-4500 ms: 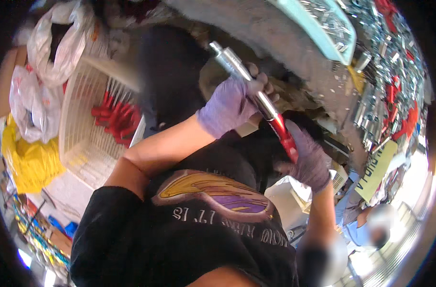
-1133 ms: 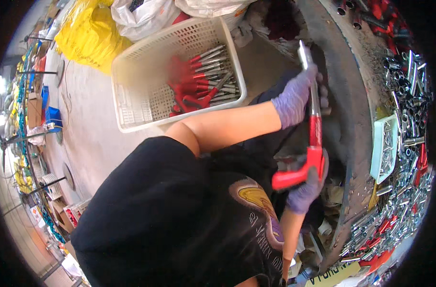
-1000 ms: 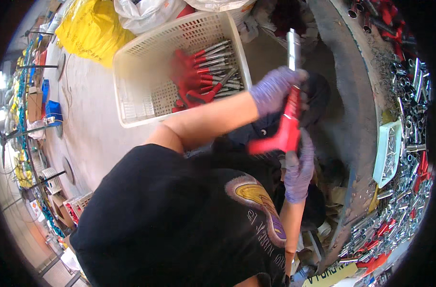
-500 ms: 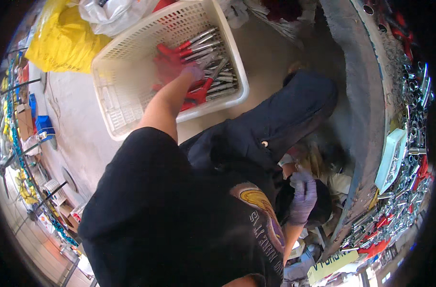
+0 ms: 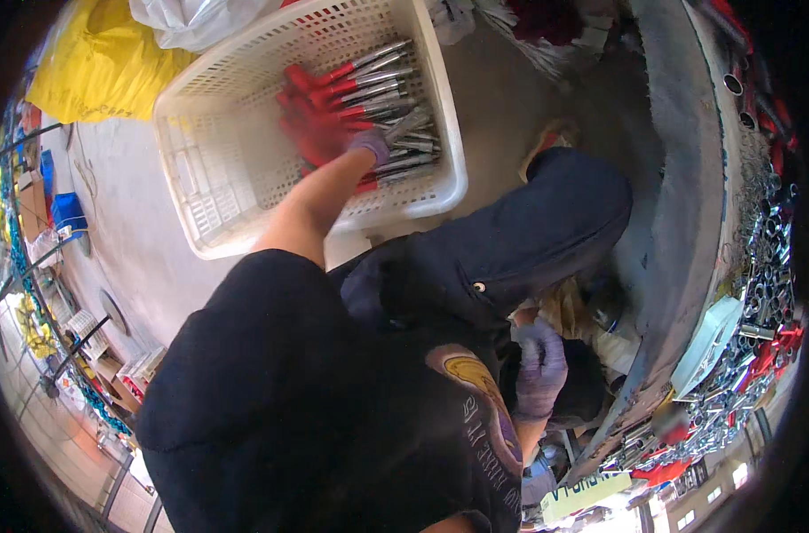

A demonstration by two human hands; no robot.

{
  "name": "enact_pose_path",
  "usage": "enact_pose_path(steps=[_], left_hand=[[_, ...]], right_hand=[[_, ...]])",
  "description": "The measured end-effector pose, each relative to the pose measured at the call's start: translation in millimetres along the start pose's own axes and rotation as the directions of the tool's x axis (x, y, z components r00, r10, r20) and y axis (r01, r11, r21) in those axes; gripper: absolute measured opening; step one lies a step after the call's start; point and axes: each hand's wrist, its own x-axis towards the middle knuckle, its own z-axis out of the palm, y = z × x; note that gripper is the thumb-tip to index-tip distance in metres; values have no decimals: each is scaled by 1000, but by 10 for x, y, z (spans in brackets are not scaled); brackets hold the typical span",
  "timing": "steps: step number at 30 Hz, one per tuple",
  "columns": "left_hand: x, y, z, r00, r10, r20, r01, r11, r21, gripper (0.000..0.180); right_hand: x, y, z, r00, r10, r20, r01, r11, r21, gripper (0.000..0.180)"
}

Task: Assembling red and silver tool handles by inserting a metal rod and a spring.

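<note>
My left hand, in a purple glove, reaches into a white slotted plastic basket. Its fingers are closed around a red-handled metal tool, whose red part is smeared by motion. Beneath and beside it lie several similar tools, silver shafts toward the basket's right wall and red ends toward its middle. My right hand, gloved as well, hovers at the lower right beside my dark trousers. Its fingers are loosely bent, with nothing visible in them; the palm side is partly hidden.
A yellow bag and a white sack stand beyond the basket. At right, a worn grey bench edge curves past, its top heaped with small metal parts around a pale blue tray. Shelving with goods stands far left.
My left hand has shifted slightly right and down within the basket, the red-handled tool still in it. My right hand has moved a little to the left. The whole view has tilted slightly.
</note>
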Motion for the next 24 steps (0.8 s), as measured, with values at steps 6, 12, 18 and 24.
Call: enact_pose_path(steps=[6, 12, 18, 24], left_hand=[[21, -334, -925, 979, 195, -56, -167, 931, 325, 40], [779, -709, -1315, 889, 264, -375, -120, 923, 366, 44], [927, -249, -1529, 846, -189, -499, 304, 939, 160, 48], [869, -122, -1356, 957, -210, -200, 242, 958, 154, 40]], right_hand=[[104, -113, 31, 999, 10, -51, -13, 999, -51, 17], [291, -256, 132, 998, -7, 57, 16, 987, -161, 20], [323, -215, 137, 995, 74, 74, -55, 972, -231, 22], [417, -417, 146, 999, 2, 43, 16, 908, -418, 25]])
